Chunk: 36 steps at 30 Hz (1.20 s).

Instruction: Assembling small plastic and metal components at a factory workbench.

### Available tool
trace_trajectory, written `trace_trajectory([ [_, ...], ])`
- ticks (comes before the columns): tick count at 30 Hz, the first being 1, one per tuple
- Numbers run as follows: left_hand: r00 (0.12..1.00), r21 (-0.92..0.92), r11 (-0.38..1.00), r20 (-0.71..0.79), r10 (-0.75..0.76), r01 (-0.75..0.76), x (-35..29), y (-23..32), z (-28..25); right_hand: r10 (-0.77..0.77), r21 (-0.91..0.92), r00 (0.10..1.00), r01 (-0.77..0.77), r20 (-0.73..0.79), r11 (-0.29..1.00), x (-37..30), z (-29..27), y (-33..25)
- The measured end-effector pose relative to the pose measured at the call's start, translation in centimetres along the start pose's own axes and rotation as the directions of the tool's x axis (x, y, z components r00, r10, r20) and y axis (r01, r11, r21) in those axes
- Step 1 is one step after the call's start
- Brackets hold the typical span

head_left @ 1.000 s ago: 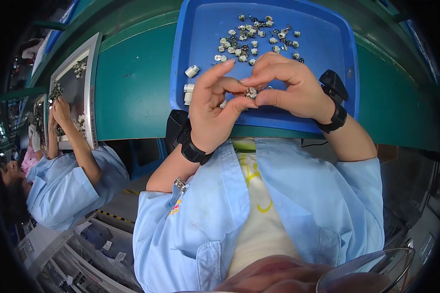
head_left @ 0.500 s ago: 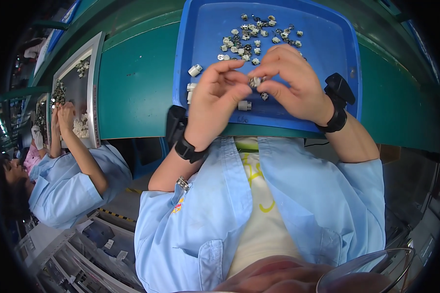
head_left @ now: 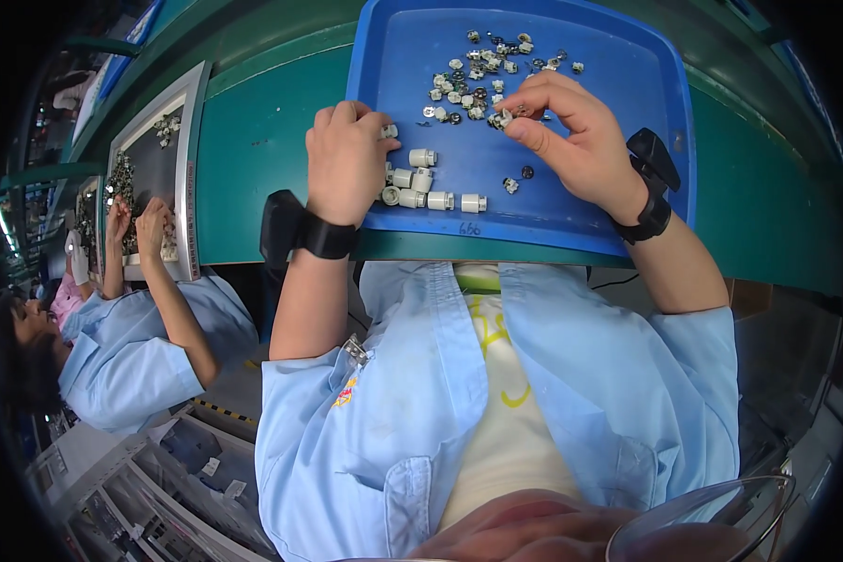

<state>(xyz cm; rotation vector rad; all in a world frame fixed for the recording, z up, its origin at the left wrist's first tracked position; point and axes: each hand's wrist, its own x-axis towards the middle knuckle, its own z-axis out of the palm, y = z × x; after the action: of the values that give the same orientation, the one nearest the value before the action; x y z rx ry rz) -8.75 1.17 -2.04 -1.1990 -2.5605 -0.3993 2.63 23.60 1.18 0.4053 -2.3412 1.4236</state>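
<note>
At the left rim of the blue tray [head_left: 609, 201], my left hand [head_left: 342, 159] has its fingers closed on a white cylindrical cap [head_left: 390, 131]. Below those fingers, several similar white caps [head_left: 421, 157] lie in the tray's near left corner. My right hand [head_left: 571, 131] is over the right half of the tray, thumb and fingers pinching a small white-and-metal part [head_left: 504, 117]. The fingers cover some of that part. Just beyond it spreads a loose pile of small white-and-metal parts [head_left: 478, 70]. One more such part [head_left: 510, 185] lies nearer me, beside a dark round piece [head_left: 527, 172].
The tray stands on a green table [head_left: 262, 169]. Left of it is a metal-framed tray [head_left: 195, 178] with small parts, where a co-worker's hands [head_left: 150, 229] are at work. Grey bins [head_left: 197, 468] stand low at the left.
My hands were together over the tray with a small part between them. The left has moved left to a white cap; the right has shifted slightly up and right, keeping a small part.
</note>
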Motion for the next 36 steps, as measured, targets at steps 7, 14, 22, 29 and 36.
trace_trajectory([
  [7,0.957,-0.848,0.463,0.156,-0.245,0.257,-0.6,4.8,-1.7,0.04,0.022,0.999,-0.041,0.016,0.999,-0.3,0.0,-0.4],
  [14,0.976,-0.675,0.732,-0.207,-0.072,-0.09,-0.7,6.6,-1.4,-0.125,-0.069,0.99,0.13,0.067,0.989,-0.6,0.0,-1.3],
  [22,0.973,-0.751,0.653,-0.21,-0.099,-0.095,-1.1,8.0,-1.4,-0.249,-0.166,0.966,0.257,0.065,0.952,-1.1,0.1,-1.6],
  [29,0.974,-0.881,0.467,-0.041,-0.223,0.07,-1.6,9.1,-2.1,-0.237,-0.108,0.971,0.24,0.039,0.965,-1.3,-0.2,-1.9],
  [36,0.984,-0.878,0.478,-0.089,-0.155,-0.004,-1.9,8.5,-2.4,-0.267,-0.166,0.963,0.269,0.035,0.949,-1.2,-0.3,-2.6],
])
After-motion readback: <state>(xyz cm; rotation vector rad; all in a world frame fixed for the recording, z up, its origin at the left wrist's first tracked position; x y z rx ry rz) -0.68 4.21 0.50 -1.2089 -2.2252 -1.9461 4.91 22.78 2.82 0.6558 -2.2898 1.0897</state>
